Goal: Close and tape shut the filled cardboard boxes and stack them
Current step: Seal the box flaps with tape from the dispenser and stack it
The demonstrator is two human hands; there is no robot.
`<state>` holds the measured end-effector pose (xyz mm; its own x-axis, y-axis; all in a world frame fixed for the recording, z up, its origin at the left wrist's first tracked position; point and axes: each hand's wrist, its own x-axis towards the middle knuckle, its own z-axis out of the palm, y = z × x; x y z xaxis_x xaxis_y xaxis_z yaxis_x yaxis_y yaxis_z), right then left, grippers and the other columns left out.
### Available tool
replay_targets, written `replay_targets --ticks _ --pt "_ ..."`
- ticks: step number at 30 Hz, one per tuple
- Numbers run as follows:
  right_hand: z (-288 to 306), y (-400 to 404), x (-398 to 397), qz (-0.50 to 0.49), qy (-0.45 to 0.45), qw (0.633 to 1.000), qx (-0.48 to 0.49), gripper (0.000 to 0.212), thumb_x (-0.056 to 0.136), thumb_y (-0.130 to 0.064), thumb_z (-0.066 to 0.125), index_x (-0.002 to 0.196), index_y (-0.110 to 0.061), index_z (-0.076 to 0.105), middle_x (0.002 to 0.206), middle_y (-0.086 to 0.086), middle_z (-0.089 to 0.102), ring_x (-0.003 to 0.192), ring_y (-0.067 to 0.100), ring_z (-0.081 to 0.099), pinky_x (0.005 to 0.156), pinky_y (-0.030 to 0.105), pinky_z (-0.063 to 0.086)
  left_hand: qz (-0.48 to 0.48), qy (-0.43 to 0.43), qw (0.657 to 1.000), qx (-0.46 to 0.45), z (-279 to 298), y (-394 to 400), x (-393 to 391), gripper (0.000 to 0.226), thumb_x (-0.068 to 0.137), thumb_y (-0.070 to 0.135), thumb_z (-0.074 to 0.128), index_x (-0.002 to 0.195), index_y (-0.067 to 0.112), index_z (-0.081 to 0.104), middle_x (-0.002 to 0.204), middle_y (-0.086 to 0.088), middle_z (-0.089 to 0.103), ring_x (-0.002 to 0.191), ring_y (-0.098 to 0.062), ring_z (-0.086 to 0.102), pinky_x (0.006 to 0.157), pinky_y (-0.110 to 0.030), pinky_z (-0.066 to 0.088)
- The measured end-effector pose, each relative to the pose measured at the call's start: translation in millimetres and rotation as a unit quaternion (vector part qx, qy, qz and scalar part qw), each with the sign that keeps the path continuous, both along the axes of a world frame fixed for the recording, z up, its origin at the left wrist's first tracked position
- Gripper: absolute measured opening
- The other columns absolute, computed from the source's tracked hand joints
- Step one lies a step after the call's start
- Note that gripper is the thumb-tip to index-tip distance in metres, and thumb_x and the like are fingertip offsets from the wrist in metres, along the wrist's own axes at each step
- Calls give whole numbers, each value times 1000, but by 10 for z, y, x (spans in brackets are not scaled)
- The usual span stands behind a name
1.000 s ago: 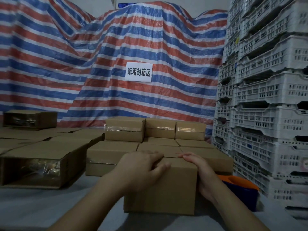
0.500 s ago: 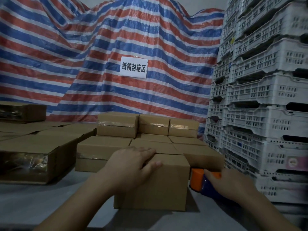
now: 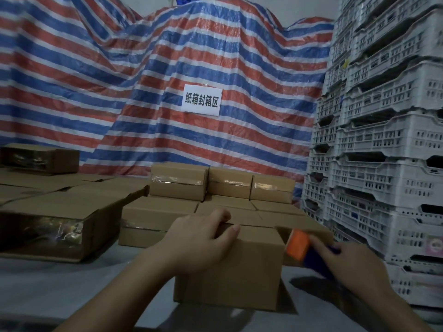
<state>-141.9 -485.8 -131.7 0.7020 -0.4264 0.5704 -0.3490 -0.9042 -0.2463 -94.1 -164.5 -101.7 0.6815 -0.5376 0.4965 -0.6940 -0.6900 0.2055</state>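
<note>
A plain cardboard box (image 3: pixel 242 274) stands on the grey table in front of me, its flaps folded down. My left hand (image 3: pixel 203 240) lies over its top near edge, fingers curled over the flaps and holding them shut. My right hand (image 3: pixel 345 262) grips an orange and blue tape dispenser (image 3: pixel 304 248), lifted off the table just right of the box's upper corner. Behind the box stands a stack of taped boxes (image 3: pixel 223 183) in two layers.
Larger taped cartons (image 3: pixel 55 224) fill the left side of the table. White plastic crates (image 3: pixel 383 152) are piled high on the right, close to my right hand. A red, white and blue striped tarp (image 3: pixel 143 80) with a white paper sign (image 3: pixel 202 103) hangs behind.
My right hand left the box's right side, took hold of the tape dispenser on the table, and has lifted it toward the box's upper right corner. My left hand stayed on the flaps.
</note>
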Motion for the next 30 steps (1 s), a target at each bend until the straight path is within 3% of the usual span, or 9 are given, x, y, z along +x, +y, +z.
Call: replay_targets --ticks 3,7,9,12,15,17,19,24,30 --pt "509 95 9 110 -137 970 170 106 64 -102 28 52 -2 62 41 6 57 45 29 58 52 27 40 -21 33 999 -28 43 14 4 37 100 60 24 117 38 48 91 14 60 81 2 54 74 -23 41" --pt "1155 479 85 286 -79 891 343 101 55 -90 56 95 1 74 81 23 74 74 40 71 77 45 58 -40 104 990 -90 88 63 10 42 102 56 20 111 36 56 95 15 61 91 0 56 87 -28 43" --pt "1360 734 150 347 -25 855 384 84 57 -79 64 97 -6 71 72 13 74 60 25 71 58 33 60 -54 159 976 -141 115 81 39 48 103 55 18 112 36 60 102 16 63 99 -1 57 95 -31 43" --pt "1457 1056 320 372 45 841 390 57 81 -66 61 93 -11 67 57 2 67 42 11 62 40 19 47 -85 280 918 -266 168 96 111 60 102 57 15 107 30 68 109 13 70 102 0 62 93 -23 43" --pt "1448 1218 496 368 103 852 359 60 87 -66 59 107 -10 70 78 9 75 62 16 69 65 27 57 -79 363 848 -378 252 73 158 75 101 60 11 100 17 73 98 6 76 90 -2 70 76 -20 46" --pt "1456 1287 575 362 129 863 327 65 86 -68 59 115 -11 69 94 15 76 74 23 68 81 35 54 -68 404 791 -454 312 83 193 82 102 59 11 92 8 75 93 -4 77 88 -12 73 80 -28 49" --pt "1470 1317 595 358 144 868 312 66 86 -69 58 117 -12 67 98 15 77 76 24 68 81 36 54 -65 433 744 -504 364 92 219 79 104 55 16 85 4 73 92 -12 77 87 -19 74 85 -32 49" --pt "1461 1313 620 341 144 878 304 67 84 -71 58 110 -11 70 88 12 78 68 20 70 76 32 55 -49 450 742 -495 454 109 172 60 105 45 30 93 2 71 93 -13 76 90 -22 74 71 -29 49" --pt "1467 1293 643 368 141 866 308 81 67 -75 62 114 -9 70 94 17 76 77 27 67 89 41 53 -39 463 766 -445 558 61 116 42 99 43 48 100 8 70 92 -6 77 91 -18 73 66 -28 49"
